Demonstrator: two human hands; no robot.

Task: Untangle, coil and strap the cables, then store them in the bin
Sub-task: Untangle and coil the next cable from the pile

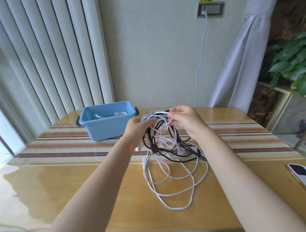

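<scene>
Tangle of white and black cables (167,149) at frame centre, top lifted, lower loops trailing on the counter (82,182) toward the bottom edge; long axis roughly vertical in frame; left hand (138,128) closed around the bundle, likely steadying it; right hand (183,120) pinching a white strand, probably to work it free; blue bin (106,127) left of centre, some white cables already inside.

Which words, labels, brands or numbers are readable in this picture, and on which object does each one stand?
Nothing can be read with certainty.
Yellow sticker above the wall socket: dark characters, cut off by the picture's top edge and blurred; unreadable.
Blue bin, phone, tangled cables, both hands: no text visible.
</scene>
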